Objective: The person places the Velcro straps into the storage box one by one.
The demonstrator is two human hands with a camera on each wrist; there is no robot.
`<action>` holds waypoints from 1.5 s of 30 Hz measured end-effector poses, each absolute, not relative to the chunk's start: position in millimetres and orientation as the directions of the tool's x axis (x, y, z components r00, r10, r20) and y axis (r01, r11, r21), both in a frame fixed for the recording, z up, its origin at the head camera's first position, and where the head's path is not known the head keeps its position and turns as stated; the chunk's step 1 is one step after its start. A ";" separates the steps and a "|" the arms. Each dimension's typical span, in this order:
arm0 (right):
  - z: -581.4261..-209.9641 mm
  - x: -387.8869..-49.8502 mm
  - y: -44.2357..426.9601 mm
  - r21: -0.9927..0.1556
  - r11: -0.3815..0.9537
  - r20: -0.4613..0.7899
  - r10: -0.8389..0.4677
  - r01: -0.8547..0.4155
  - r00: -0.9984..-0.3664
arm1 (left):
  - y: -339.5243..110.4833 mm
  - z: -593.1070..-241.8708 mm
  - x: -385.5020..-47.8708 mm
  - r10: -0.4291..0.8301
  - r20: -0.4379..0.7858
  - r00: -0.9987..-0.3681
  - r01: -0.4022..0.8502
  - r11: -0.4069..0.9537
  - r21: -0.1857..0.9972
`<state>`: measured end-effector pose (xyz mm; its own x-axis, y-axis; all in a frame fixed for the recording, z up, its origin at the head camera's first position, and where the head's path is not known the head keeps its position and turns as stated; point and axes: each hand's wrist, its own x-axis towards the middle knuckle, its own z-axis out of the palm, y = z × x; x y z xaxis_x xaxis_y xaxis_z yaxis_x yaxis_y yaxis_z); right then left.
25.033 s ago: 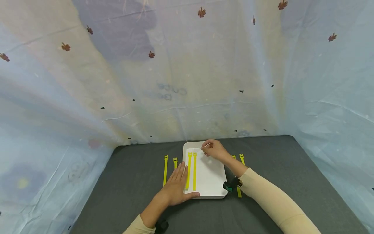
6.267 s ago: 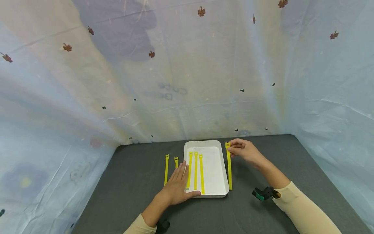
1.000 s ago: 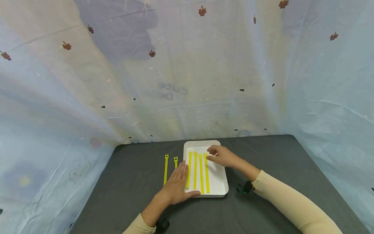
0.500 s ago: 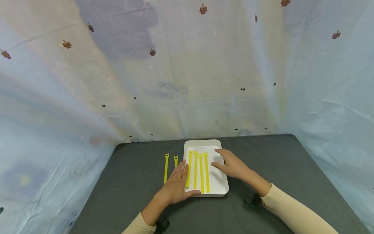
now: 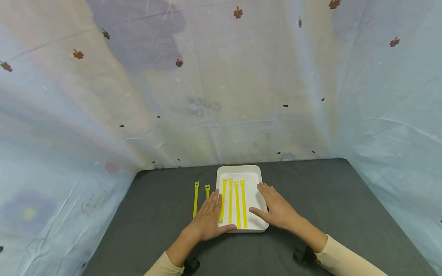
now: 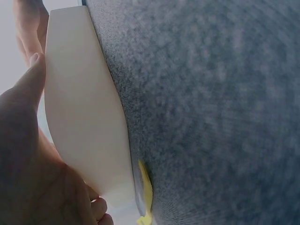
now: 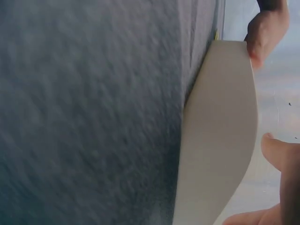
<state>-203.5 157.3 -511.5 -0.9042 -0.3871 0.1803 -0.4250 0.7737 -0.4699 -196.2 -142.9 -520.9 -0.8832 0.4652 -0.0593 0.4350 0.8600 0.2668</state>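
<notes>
A white tray [image 5: 256, 172] lies on the dark cloth, with several yellow cable straps [image 5: 237, 207] side by side in it, heads at the far end. My left hand [image 5: 206, 222] rests on the tray's left rim, fingers straight and thumb along the near rim. At the right rim is my right hand [image 5: 277, 209], fingers extended and thumb spread over the tray's inside, holding nothing. In the right wrist view its thumb [image 7: 281, 152] appears apart from the tray wall [image 7: 218, 126]. The left wrist view shows the left thumb [image 6: 33, 82] against the tray wall [image 6: 84, 103].
Left of the tray, two more yellow straps, one farther out [image 5: 195, 199] and one nearer [image 5: 207, 188], lie on the dark cloth [image 5: 155, 207], partly hidden by the left hand. A patterned curtain [image 5: 221, 142] surrounds the table's back and sides.
Straps that lay right of the tray are now inside it; the right hand carried one at 6.3 s ago. Since releasing the last strap, that hand has opened and drawn back to the right rim.
</notes>
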 end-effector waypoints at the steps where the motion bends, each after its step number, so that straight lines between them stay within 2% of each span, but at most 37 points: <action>1: -512.8 -202.1 156.8 -0.459 0.780 0.180 -0.386 -0.425 -0.905 | -143.0 -521.3 -196.5 0.465 -0.058 -0.884 0.435 0.860 0.268; 12: -521.4 -189.0 150.0 -0.394 0.824 0.122 -0.392 -0.407 -0.912 | -142.9 -518.7 -199.1 0.471 -0.047 -0.881 0.442 0.854 0.274; 20: -522.7 -184.0 148.1 -0.419 0.817 0.089 -0.397 -0.396 -0.913 | -144.9 -520.1 -202.0 0.476 -0.042 -0.879 0.449 0.853 0.264; 27: -527.1 -181.0 148.0 -0.384 0.832 0.097 -0.394 -0.399 -0.914 | -146.5 -520.1 -201.8 0.486 -0.055 -0.872 0.454 0.846 0.280; 32: -530.9 -178.6 148.4 -0.376 0.837 0.083 -0.398 -0.398 -0.914 | -150.6 -519.0 -200.6 0.491 -0.077 -0.868 0.443 0.835 0.327; 37: -529.5 -178.2 147.0 -0.379 0.836 0.074 -0.399 -0.396 -0.914 | -159.5 -516.1 -206.7 0.505 -0.034 -0.862 0.453 0.799 0.395; 45: -522.7 -176.3 146.3 -0.395 0.828 0.072 -0.405 -0.398 -0.912 | -177.8 -506.4 -215.4 0.436 -0.003 -0.900 0.367 0.763 0.533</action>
